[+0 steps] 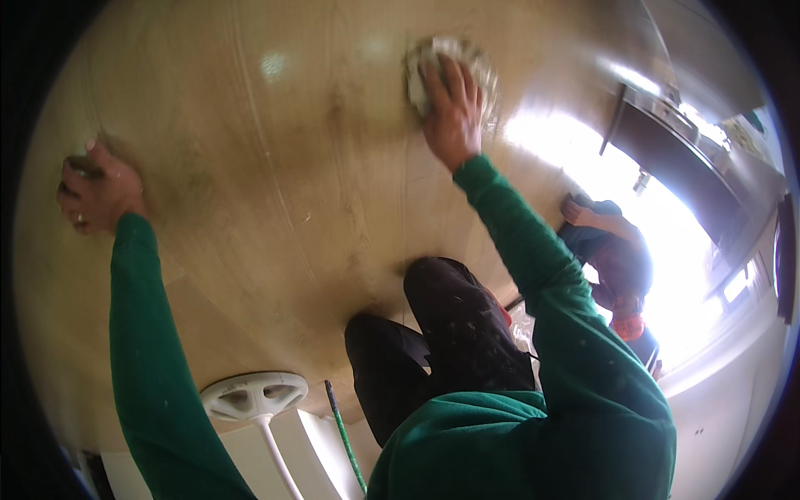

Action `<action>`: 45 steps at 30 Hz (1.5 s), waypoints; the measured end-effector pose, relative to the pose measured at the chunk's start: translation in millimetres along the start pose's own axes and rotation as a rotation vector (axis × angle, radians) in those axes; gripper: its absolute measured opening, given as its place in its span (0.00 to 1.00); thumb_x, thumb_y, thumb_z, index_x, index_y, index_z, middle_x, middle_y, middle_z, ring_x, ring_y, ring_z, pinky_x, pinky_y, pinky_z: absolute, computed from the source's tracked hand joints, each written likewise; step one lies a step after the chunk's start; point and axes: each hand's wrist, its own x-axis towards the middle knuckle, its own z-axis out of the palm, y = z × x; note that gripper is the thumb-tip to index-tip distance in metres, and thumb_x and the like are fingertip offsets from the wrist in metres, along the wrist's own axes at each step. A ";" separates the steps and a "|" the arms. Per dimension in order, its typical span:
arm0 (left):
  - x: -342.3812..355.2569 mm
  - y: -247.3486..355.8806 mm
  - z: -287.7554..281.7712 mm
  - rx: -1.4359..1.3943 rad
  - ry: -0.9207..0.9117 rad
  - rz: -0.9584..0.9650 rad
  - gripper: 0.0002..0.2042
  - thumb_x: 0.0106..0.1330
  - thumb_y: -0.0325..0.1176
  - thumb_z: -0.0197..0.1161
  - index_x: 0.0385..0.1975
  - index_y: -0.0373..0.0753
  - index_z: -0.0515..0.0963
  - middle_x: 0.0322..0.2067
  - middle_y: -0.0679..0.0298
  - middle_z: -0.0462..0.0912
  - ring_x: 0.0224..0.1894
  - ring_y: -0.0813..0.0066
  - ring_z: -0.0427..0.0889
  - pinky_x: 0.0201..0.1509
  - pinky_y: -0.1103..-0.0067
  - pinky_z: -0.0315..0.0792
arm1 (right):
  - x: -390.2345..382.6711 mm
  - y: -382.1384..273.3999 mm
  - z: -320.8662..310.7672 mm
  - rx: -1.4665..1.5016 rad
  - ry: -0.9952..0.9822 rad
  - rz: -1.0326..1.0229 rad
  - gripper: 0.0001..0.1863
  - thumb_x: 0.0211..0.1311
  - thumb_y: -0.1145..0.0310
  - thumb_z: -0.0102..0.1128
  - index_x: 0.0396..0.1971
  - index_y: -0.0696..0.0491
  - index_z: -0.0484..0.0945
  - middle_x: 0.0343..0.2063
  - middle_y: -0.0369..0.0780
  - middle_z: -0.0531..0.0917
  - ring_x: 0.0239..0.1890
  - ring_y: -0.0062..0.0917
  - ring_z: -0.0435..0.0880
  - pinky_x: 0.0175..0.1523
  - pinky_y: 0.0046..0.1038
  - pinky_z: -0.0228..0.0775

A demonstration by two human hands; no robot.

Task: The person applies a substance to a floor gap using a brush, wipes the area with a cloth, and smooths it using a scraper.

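Note:
Near the top centre, my right hand [454,117] presses a crumpled, pale wet-looking cloth [454,57] onto the wood-patterned floor [333,167], with its fingers spread over the cloth. Far out at the left, my left hand [104,193] rests by the floor with its fingers curled. Something small and greyish shows between its thumb and fingers, too unclear to name. My green-sleeved arms are spread wide, and my dark-trousered knees [454,304] are bent on the floor between them.
Another person [617,258] crouches at the right against bright glare. Behind them stands a dark low piece of furniture [683,158]. At the lower left are a white round-headed stand [257,395], a green stick [340,425] and a white box-like block [317,454].

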 end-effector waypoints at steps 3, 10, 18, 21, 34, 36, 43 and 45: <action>-0.3 -4.5 3.1 0.008 -0.010 0.003 0.40 0.68 0.72 0.47 0.70 0.49 0.68 0.71 0.51 0.63 0.75 0.46 0.56 0.77 0.45 0.43 | 22.0 -39.6 5.4 0.030 0.047 0.019 0.36 0.54 0.74 0.63 0.68 0.48 0.73 0.72 0.47 0.67 0.75 0.49 0.61 0.74 0.54 0.55; -0.2 1.5 -0.8 -0.035 -0.044 -0.016 0.40 0.69 0.71 0.47 0.69 0.45 0.68 0.70 0.50 0.60 0.74 0.46 0.53 0.77 0.45 0.41 | -193.4 -117.3 14.7 0.117 -0.736 -0.836 0.36 0.66 0.68 0.49 0.77 0.42 0.62 0.79 0.32 0.61 0.78 0.30 0.62 0.79 0.40 0.54; -0.7 -3.1 2.1 -0.046 -0.049 0.012 0.40 0.70 0.70 0.47 0.70 0.44 0.66 0.71 0.50 0.59 0.75 0.43 0.52 0.77 0.45 0.39 | 66.3 -99.0 22.6 0.142 -0.008 -0.326 0.40 0.58 0.76 0.62 0.74 0.43 0.68 0.75 0.40 0.66 0.77 0.44 0.61 0.75 0.53 0.56; -2.9 -5.1 2.9 0.021 -0.058 -0.014 0.40 0.69 0.70 0.48 0.70 0.44 0.67 0.70 0.51 0.59 0.74 0.44 0.52 0.77 0.44 0.40 | -59.2 -138.1 18.6 0.017 -0.462 -0.310 0.44 0.56 0.72 0.64 0.76 0.42 0.64 0.78 0.39 0.61 0.79 0.45 0.56 0.76 0.53 0.56; -0.9 4.0 -11.2 -0.044 -0.103 0.021 0.35 0.74 0.62 0.45 0.69 0.40 0.63 0.67 0.49 0.57 0.71 0.44 0.51 0.74 0.42 0.41 | 177.6 -204.8 51.6 0.126 0.036 -0.207 0.42 0.72 0.36 0.48 0.80 0.41 0.54 0.81 0.44 0.51 0.82 0.46 0.45 0.78 0.67 0.33; -1.4 0.7 -11.1 -0.040 -0.094 0.008 0.33 0.75 0.60 0.45 0.69 0.40 0.63 0.67 0.50 0.57 0.71 0.44 0.52 0.74 0.43 0.41 | 144.3 -238.8 60.7 0.018 -0.131 -0.269 0.32 0.65 0.55 0.54 0.69 0.46 0.69 0.71 0.42 0.67 0.75 0.43 0.62 0.77 0.60 0.45; -1.1 1.3 -10.7 -0.048 -0.097 -0.004 0.31 0.75 0.58 0.45 0.67 0.40 0.64 0.67 0.51 0.56 0.70 0.47 0.52 0.74 0.43 0.42 | -179.6 -271.1 72.3 0.759 -0.860 -0.872 0.37 0.69 0.72 0.47 0.79 0.50 0.57 0.79 0.38 0.59 0.75 0.33 0.66 0.79 0.40 0.57; -0.4 5.9 -7.2 -0.067 -0.087 -0.010 0.31 0.76 0.58 0.45 0.68 0.41 0.65 0.68 0.50 0.57 0.72 0.46 0.52 0.75 0.42 0.41 | -173.7 -270.4 79.6 0.657 -0.987 -0.905 0.38 0.67 0.73 0.49 0.79 0.52 0.56 0.80 0.39 0.57 0.76 0.35 0.65 0.78 0.42 0.57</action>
